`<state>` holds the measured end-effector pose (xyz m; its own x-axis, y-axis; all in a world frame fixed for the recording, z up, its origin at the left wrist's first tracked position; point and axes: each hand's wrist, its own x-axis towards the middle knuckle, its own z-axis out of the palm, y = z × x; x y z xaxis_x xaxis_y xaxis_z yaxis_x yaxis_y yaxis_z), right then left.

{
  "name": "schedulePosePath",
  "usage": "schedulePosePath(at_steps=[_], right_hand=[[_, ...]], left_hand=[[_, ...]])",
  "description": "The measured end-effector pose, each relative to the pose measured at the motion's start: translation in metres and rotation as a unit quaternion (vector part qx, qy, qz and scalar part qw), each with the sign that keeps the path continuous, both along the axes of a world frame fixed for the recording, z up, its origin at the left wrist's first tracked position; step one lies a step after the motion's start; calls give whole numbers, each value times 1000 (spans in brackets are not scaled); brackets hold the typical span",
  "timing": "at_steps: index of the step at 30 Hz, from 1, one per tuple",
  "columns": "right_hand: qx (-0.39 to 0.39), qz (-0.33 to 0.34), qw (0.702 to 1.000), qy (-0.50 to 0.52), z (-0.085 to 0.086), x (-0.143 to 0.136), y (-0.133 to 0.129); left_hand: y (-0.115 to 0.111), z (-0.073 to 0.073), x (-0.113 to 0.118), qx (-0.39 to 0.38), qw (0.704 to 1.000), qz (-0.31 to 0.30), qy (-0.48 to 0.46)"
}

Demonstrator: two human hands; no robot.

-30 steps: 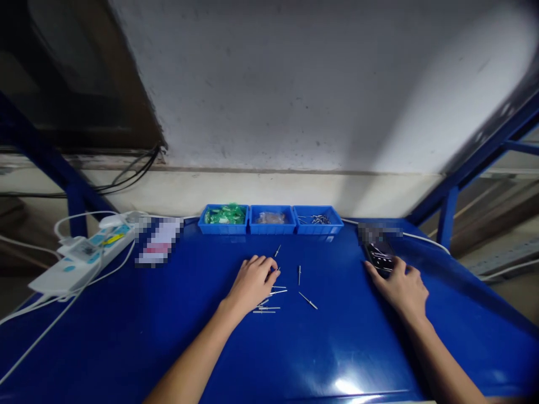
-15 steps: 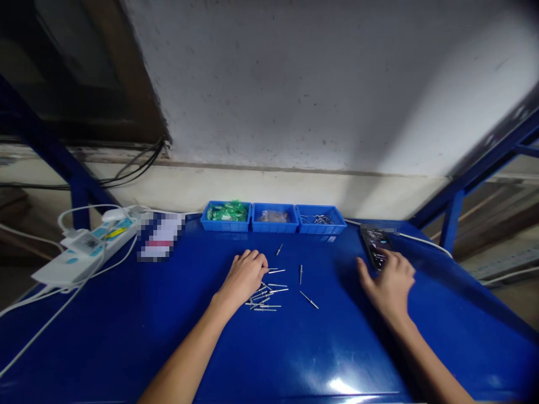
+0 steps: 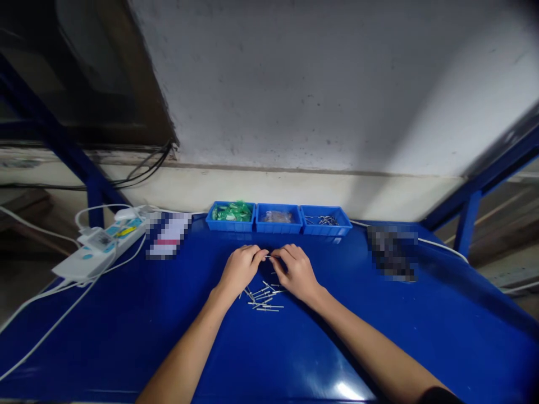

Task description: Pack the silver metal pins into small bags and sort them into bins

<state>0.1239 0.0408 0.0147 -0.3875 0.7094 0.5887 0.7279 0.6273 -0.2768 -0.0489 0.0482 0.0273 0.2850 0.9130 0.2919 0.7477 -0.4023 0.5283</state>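
left hand [image 3: 241, 267]: thumb and fingertips are pinching one end of a slim metal pin [image 3: 269, 257].

right hand [image 3: 296, 271]: thumb and fingers are curling in from the other side and seem to be gripping the pin's opposite end; the fingers are partly hiding the hold.

metal pin, one: spanning the gap between the two sets of fingertips, lying roughly level, in front of the bins.

loose pins [image 3: 265, 295], a scattered heap: lying on the blue table [image 3: 177, 348] between the wrists, several crossing one another, most pointing sideways; exact count not telling.

left bin [image 3: 231, 226]: holding green plastic packets [image 3: 231, 211].

middle bin [image 3: 278, 228]: holding a clear bag [image 3: 277, 217], contents too small to tell.

right bin [image 3: 327, 230]: holding more metal pieces [image 3: 327, 220], loose and jumbled.

power strip [image 3: 69, 266]: resting at far left, with white cables trailing from it.

blurred sheet [image 3: 167, 238] and dark blurred object [image 3: 389, 255]: lying left and right of the bins, details masked.

progress, by judgement: one pin is being handled and looks unfinished, both hands being on it; the heap is remaining unsorted, and no finished group is showing apart from it.
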Motion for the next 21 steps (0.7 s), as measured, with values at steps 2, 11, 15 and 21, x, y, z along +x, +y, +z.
schedulePosePath(at_steps=[2, 11, 15, 21], right_hand=[[3, 5, 1000, 5, -2, 5, -1], [-13, 1, 998, 64, -6, 16, -2], [-21, 18, 996, 80, -7, 14, -3], [-17, 36, 996, 80, -11, 16, -1]], left_hand=[[-1, -1, 1, -4, 1000, -5, -17], [-6, -3, 6, 26, 993, -69, -93], [-5, 0, 5, 34, 995, -69, -68], [-6, 0, 5, 25, 995, -74, -61]])
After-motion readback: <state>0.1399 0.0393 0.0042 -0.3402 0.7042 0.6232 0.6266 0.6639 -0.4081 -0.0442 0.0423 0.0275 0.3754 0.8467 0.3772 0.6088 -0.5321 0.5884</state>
